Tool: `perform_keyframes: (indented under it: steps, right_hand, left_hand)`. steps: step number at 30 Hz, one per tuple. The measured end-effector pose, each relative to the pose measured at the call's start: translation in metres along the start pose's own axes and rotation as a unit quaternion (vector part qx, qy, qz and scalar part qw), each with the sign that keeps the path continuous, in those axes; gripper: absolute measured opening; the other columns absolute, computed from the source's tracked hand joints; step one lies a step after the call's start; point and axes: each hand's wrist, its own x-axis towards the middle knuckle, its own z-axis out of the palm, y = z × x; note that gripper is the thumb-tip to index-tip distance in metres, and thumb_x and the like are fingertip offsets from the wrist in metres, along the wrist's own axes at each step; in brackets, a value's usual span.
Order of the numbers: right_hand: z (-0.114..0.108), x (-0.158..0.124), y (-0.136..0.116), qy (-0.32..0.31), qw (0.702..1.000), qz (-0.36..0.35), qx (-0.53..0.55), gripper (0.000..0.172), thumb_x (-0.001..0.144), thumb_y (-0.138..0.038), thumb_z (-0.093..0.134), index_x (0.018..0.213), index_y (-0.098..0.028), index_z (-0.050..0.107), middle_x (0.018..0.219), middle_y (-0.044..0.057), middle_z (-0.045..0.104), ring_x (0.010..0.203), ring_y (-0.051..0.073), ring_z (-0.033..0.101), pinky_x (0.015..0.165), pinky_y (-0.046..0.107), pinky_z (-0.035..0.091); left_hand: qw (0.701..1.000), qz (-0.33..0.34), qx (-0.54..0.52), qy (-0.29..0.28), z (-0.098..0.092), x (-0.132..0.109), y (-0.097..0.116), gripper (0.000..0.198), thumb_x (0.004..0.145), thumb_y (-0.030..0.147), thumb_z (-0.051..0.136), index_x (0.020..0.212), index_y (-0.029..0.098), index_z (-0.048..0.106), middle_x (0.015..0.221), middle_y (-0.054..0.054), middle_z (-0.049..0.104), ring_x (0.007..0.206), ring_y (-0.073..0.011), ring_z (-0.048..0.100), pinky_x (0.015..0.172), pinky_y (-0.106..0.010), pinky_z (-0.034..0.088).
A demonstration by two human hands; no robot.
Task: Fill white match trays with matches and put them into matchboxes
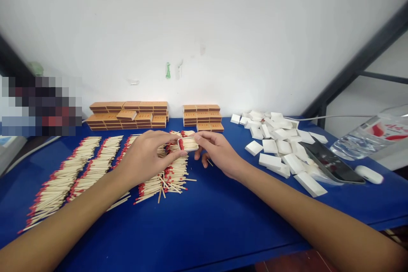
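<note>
A small white matchbox tray (188,143), filled with red-tipped matches, is held between both hands above the blue table. My left hand (149,153) pinches its left end with thumb and fingers. At the right end, my right hand (219,151) grips it with thumb and forefinger, the other fingers curled below. A loose match (209,162) shows by the right fingers. Under and beside the left hand lies a heap of matches (174,178), red heads mostly to the left. More rows of matches (60,182) stretch out to the left, partly hidden by my left arm.
Stacked orange matchboxes (127,114) and a smaller stack (202,117) stand against the wall. White empty trays (283,146) are piled at right, next to a phone (331,161), a white earbud-like case (369,174) and a water bottle (369,136). The blue table's (191,233) front edge runs below.
</note>
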Motion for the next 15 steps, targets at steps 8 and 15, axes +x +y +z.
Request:
perform_keyframes:
  steps: [8, 15]
  right_hand:
    - [0.0016, -0.0029, -0.0035, 0.005, 1.0, 0.004, -0.003, 0.034, 0.096, -0.048, 0.063, 0.109, -0.018, 0.071, 0.072, 0.001, 0.063, 0.06, 0.013, 0.061, 0.042, 0.023, 0.048]
    - [0.0016, -0.0047, -0.0052, 0.004, 1.0, 0.002, -0.023, 0.034, 0.098, -0.048, 0.06, 0.109, -0.017, 0.071, 0.065, -0.002, 0.063, 0.049, 0.01, 0.056, 0.042, 0.022, 0.044]
  left_hand:
    - [1.0, -0.016, 0.002, -0.01, -0.0027, 0.001, 0.0028, 0.035, 0.093, 0.052, 0.073, 0.11, 0.022, 0.077, 0.107, -0.005, 0.081, 0.099, -0.0248, 0.076, 0.086, -0.035, 0.057]
    - [1.0, 0.001, 0.008, -0.009, -0.0009, -0.0003, 0.0033, 0.034, 0.094, 0.049, 0.072, 0.111, 0.019, 0.077, 0.104, -0.006, 0.081, 0.098, -0.0257, 0.076, 0.087, -0.037, 0.057]
